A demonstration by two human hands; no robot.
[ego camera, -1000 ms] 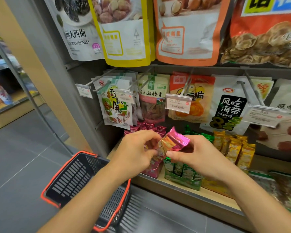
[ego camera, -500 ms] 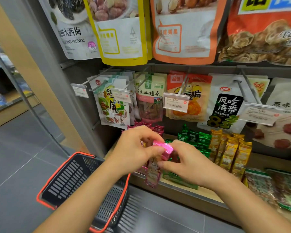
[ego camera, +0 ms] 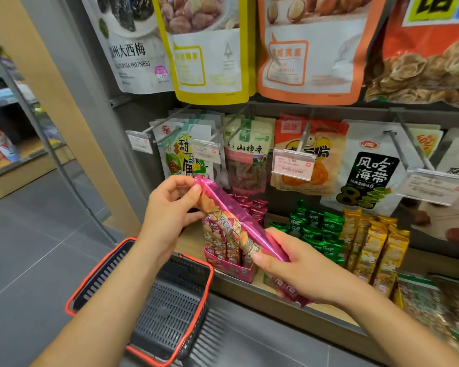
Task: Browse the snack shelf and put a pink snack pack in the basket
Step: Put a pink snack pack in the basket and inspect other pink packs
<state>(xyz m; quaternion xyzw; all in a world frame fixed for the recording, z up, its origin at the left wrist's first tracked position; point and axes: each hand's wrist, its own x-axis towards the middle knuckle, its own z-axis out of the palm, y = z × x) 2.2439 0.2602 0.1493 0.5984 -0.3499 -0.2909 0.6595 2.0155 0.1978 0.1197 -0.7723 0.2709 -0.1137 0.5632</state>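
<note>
While slanted upper left to lower right, held long shiny pink foil snack pack (ego camera: 233,221), top pinched in left hand (ego camera: 170,207), bottom gripped in right hand (ego camera: 302,271). Hung up-right of red-rimmed black plastic basket (ego camera: 97,275), nearer left hand.

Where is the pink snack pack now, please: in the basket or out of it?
Out. The left hand and right hand hold the pink snack pack up, clear of the basket.
</note>
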